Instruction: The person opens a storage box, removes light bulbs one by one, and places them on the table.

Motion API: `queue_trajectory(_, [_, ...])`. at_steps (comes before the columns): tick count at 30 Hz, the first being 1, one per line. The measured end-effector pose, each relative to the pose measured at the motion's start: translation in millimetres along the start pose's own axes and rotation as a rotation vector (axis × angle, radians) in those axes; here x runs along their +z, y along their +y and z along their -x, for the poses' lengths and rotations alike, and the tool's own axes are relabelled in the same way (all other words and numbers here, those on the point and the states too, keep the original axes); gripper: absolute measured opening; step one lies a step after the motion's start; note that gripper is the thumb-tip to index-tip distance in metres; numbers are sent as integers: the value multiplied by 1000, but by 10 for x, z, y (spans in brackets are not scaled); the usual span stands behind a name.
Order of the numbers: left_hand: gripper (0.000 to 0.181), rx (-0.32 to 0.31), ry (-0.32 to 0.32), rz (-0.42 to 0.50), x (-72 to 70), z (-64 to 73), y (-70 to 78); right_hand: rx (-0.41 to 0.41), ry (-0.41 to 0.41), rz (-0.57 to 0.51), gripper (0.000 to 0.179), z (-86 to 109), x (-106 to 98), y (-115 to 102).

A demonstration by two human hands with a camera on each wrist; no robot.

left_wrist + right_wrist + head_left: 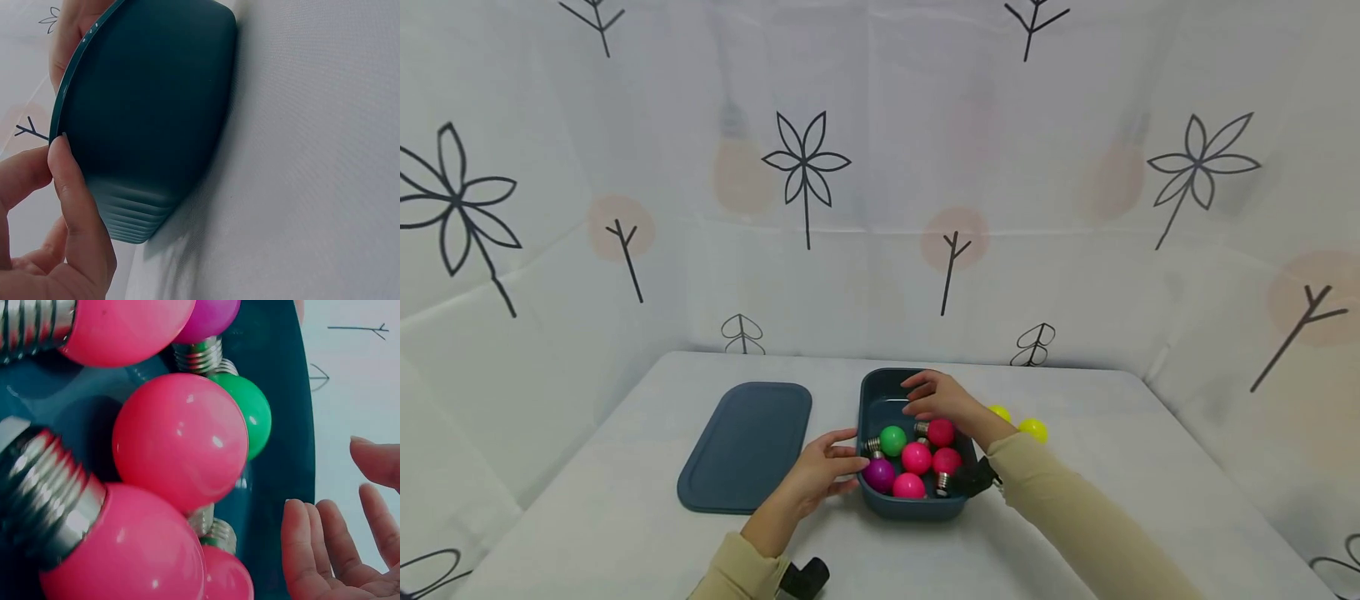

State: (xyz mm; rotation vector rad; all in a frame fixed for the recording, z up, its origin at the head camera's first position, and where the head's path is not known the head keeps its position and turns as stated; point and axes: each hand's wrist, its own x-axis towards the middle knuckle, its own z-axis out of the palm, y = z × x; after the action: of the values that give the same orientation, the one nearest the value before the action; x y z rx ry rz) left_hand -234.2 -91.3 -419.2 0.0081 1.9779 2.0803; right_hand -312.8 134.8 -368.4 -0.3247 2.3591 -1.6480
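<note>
A dark teal plastic container (913, 508) stands on the table with several round light bulbs in its near half. They include a green bulb (892, 441), a purple bulb (879, 475) and pink bulbs such as this pink bulb (181, 440); silvery screw bases show on some. My left hand (826, 473) holds the container's left rim, with fingertips at the rim and outer wall in the left wrist view. Over the container's far half hovers my right hand (942, 398), its fingers loosely extended and nothing in them. Its palm side shows in the right wrist view.
A flat dark blue lid (745, 450) lies on the white table (625, 500) left of the container. Beyond my right forearm are a yellow bulb (1033, 430) and another yellow bulb (1000, 412), partly hidden. A patterned white cloth (880, 283) hangs around the table.
</note>
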Motion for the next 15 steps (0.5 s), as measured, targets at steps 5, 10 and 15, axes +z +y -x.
queue_trajectory(5, [59, -8, 6, -2, 7, 0, 11, -4, -29, 30, 45, -38, 61, 14])
queue_trajectory(10, [59, -6, 1, -4, 7, 1, 15, 16, -86, 58, 41, -60, 90, 18])
queue_trajectory(15, [59, 0, -8, 1, 0, 0, 8, 34, -132, 85, 40, -86, 113, 29])
